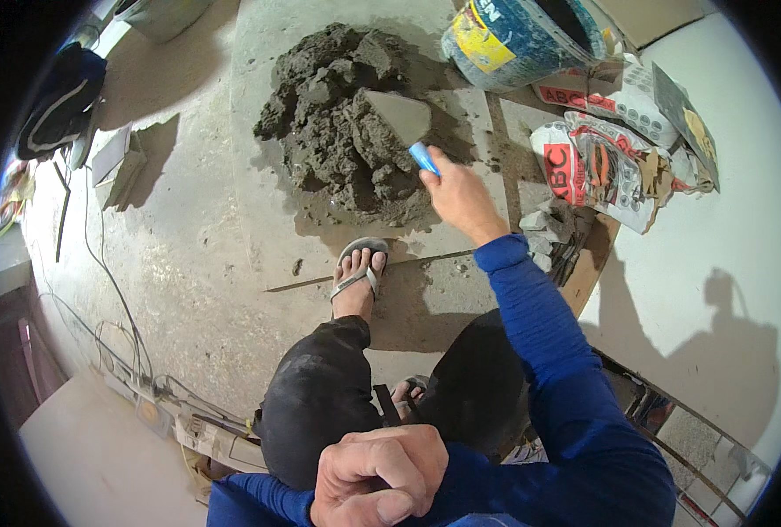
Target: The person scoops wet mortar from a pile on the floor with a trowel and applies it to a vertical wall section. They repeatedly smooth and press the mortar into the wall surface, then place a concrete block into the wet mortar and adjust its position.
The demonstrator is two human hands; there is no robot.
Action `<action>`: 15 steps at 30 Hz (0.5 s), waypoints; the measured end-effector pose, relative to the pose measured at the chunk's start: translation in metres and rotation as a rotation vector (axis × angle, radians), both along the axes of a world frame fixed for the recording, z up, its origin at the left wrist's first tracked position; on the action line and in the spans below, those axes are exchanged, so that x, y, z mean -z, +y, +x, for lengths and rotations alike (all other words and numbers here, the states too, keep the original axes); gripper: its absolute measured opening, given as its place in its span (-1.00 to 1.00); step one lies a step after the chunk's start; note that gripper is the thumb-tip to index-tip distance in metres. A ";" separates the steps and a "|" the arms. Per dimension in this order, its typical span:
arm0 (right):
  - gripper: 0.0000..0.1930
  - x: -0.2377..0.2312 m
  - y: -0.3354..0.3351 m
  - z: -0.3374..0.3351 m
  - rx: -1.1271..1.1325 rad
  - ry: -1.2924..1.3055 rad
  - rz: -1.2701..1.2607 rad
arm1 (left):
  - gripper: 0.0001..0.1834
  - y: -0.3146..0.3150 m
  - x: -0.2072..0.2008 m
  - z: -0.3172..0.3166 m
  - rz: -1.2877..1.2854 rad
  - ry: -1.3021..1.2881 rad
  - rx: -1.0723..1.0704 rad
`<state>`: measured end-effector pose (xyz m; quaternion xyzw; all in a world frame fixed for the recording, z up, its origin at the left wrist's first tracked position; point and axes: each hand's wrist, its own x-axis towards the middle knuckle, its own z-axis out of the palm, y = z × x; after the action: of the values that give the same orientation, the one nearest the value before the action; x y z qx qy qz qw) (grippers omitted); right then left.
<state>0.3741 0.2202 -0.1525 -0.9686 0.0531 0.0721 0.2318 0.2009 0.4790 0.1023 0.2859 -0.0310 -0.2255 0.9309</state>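
Observation:
My right hand [462, 195] is closed around the blue handle of a trowel [399, 116]. The trowel's grey, flat blade rests against the right side of a heap of wet, lumpy mortar [342, 132] on the floor. Close to the camera, at the bottom middle, my left hand [377, 474] is curled with its fingers bent inward. Whatever it may hold is hidden. A short black strip [386, 405] shows just beyond that hand, and I cannot tell whether the two touch.
A mortar-stained blue bucket [518, 44] stands at the far right. Beside it lie crumpled red-and-white bags [606, 167] and grey rubble [549, 230]. My sandalled foot [359, 274] is just short of the heap. Cables [127, 303] run along the left; a white wall [733, 255] bounds the right.

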 end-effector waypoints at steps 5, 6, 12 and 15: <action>-0.59 0.010 0.012 0.032 0.225 0.414 0.310 | -0.72 -0.004 -0.002 0.000 -0.022 0.057 0.060; -0.63 0.007 0.013 0.037 0.115 0.306 0.169 | -0.71 -0.004 -0.003 0.000 -0.031 0.057 0.067; -0.64 -0.033 -0.022 0.013 0.170 -0.071 -0.282 | -0.73 -0.001 0.009 0.015 -0.128 -0.150 0.058; -0.58 -0.035 -0.012 0.002 0.037 0.072 -0.328 | -0.74 -0.002 0.003 0.010 -0.001 -0.072 -0.010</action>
<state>0.3758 0.2086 -0.1174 -0.9891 0.0902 0.0929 0.0697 0.2112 0.4767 0.0997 0.2934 -0.0634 -0.2101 0.9305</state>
